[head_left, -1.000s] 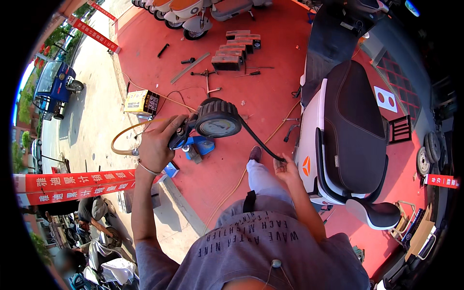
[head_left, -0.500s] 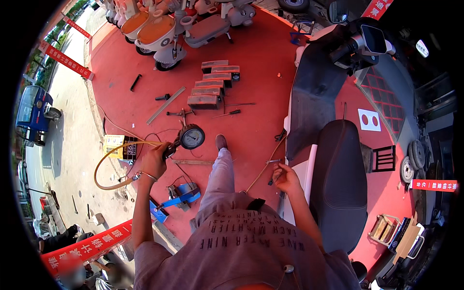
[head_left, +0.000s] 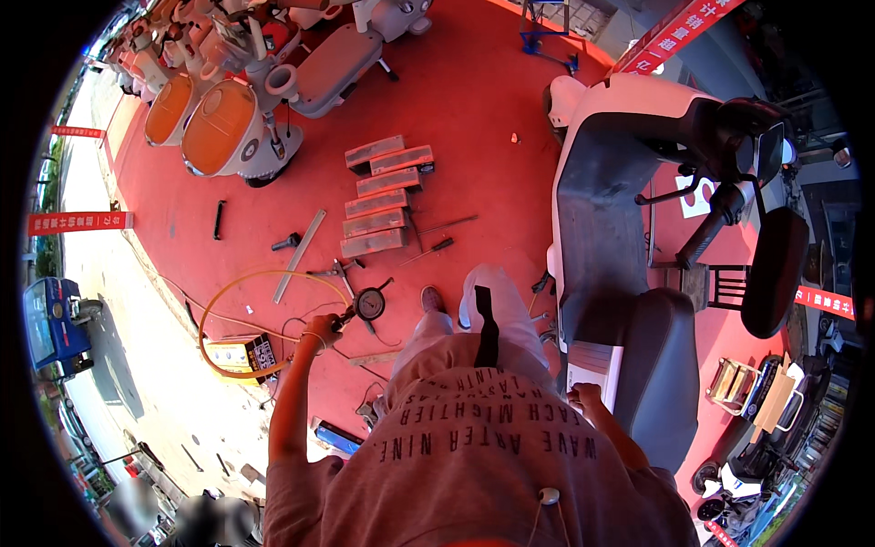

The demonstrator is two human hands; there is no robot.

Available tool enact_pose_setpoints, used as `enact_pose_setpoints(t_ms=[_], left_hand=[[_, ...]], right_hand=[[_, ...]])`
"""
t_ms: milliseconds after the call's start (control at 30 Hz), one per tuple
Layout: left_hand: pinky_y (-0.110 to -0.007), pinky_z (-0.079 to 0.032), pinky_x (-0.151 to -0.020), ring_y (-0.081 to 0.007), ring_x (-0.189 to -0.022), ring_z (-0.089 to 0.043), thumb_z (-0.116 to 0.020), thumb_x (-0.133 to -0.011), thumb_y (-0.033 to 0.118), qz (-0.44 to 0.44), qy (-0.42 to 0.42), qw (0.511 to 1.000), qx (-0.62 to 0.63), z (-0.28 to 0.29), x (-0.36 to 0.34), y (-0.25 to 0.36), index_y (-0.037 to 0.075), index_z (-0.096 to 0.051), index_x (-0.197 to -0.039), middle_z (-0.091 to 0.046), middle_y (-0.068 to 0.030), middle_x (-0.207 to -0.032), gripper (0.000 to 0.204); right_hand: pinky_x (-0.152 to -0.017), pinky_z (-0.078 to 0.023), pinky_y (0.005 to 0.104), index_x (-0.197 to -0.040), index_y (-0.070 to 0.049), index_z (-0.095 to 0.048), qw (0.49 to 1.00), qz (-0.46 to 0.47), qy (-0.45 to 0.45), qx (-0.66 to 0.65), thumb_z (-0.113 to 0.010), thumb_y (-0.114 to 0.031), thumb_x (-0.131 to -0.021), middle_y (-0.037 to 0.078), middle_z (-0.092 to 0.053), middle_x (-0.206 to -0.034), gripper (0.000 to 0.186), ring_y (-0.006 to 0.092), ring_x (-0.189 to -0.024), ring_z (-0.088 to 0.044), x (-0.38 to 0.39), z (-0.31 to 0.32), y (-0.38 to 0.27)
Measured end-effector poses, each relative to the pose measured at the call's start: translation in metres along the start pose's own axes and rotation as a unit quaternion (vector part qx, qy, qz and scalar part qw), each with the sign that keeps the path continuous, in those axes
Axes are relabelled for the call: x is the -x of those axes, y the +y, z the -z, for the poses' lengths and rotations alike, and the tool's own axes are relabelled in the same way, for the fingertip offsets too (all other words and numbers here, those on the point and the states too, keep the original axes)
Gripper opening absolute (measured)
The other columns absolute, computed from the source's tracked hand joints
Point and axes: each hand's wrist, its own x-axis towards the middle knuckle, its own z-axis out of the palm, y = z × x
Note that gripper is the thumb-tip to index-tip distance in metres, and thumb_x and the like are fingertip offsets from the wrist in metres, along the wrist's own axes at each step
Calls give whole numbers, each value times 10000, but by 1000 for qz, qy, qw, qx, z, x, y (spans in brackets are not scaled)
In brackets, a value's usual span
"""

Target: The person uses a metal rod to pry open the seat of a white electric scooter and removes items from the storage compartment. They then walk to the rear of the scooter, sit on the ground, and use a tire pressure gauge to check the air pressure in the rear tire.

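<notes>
My left hand (head_left: 319, 332) is wrapped round the grip of a tire inflator with a round dial gauge (head_left: 370, 304), held above the red floor. A yellow air hose (head_left: 211, 310) loops from the inflator round to the left of my wrist. My right hand (head_left: 585, 396) is at the side of a white scooter (head_left: 592, 363), just below its dark seat (head_left: 658, 383). Its fingers are curled, and what they hold, if anything, cannot be made out.
Several long boxes (head_left: 375, 204) lie in a row ahead, near a flat metal bar (head_left: 299, 255), a screwdriver (head_left: 441, 244) and a black flashlight-like tool (head_left: 286, 242). A yellow-and-black box (head_left: 239, 356) sits at left. Parked scooters (head_left: 219, 128) stand at far left.
The view has turned and shifted, bringing the scooter's handlebar and mirror nearer. My right hand has drawn back along the scooter's side. The inflator stays in my left hand.
</notes>
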Motion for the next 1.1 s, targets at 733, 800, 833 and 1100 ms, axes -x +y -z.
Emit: enact_pose_setpoints(t_ms=[733,800,833,1100], left_hand=[[-313,-545,-523,-211,-689,-617,-623,-761,101,214,-27,958,187,280,-184,119,37,-557,-974,-577,-106,-902,232],[-309,-541,-526,-206,-685,-614,-619,-762,99,214,-25,958,188,308,-214,136,39,-561,-967,-579,-101,-888,222],[-307,-539,-528,-204,-683,-613,-618,-762,98,214,-23,959,185,321,-229,146,40,-563,-964,-579,-98,-881,217],[-293,-524,-542,-183,-665,-601,-604,-766,89,188,-20,968,164,447,-350,254,48,-580,-938,-586,-76,-822,178]], right_hand=[[-476,-443,336,-657,-17,-565,986,153,62,-18,-565,-153,-746,127,-599,-621,163,211,-511,-571,-107,-164,-509],[-478,-440,339,-656,-14,-565,987,145,67,-20,-565,-155,-745,131,-598,-620,167,214,-511,-571,-114,-172,-544],[-478,-439,341,-655,-13,-565,988,138,70,-18,-566,-156,-745,132,-597,-620,168,215,-511,-570,-117,-178,-554],[-482,-428,356,-650,-3,-568,998,-15,66,8,-567,-164,-740,146,-594,-616,184,227,-514,-567,-110,-230,-598]])
